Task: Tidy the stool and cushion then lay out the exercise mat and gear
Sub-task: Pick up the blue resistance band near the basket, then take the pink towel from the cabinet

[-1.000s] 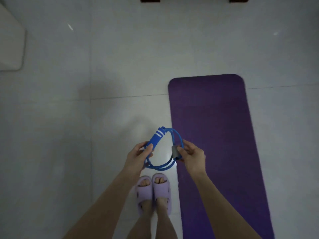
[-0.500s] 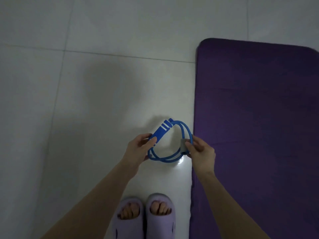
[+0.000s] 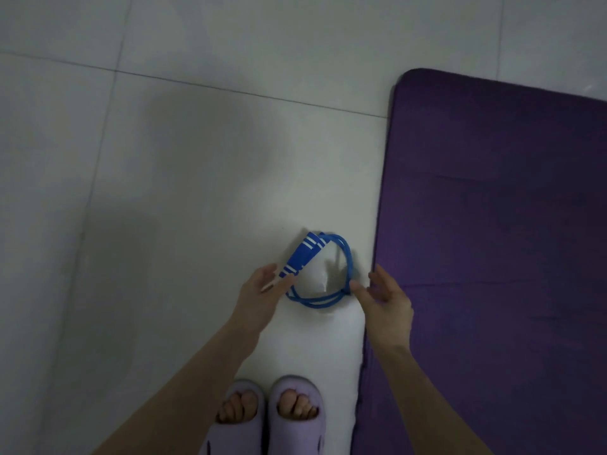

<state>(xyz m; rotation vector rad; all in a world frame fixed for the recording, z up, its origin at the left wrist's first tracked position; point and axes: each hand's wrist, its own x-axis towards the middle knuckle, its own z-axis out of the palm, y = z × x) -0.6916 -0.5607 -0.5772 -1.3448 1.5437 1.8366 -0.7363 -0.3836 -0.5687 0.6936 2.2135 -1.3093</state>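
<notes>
The rope (image 3: 320, 270), a blue skipping rope coiled into a loose ring, lies between the two hands on the pale tiled floor (image 3: 170, 198), just left of the mat (image 3: 492, 231). Its blue handle with white stripes points up and away from the left hand (image 3: 262, 293), and its lower end meets that hand's thumb and fingertips; the fingers there are loosely parted, and whether they pinch the handle or only touch it cannot be told. The right hand (image 3: 386, 298) is spread, palm turned inward, its fingers fanned and its forefinger tip just at the right side of the coil, where the cords cross; it holds nothing. The coil's lower arc runs from one hand to the other, and a bright patch of floor shows through the ring. The purple mat lies unrolled and flat to the right of the right hand, its near-left edge passing just under that wrist. Below both forearms, close to the person, two lilac slippers (image 3: 262, 418) stand side by side on the tiles.
</notes>
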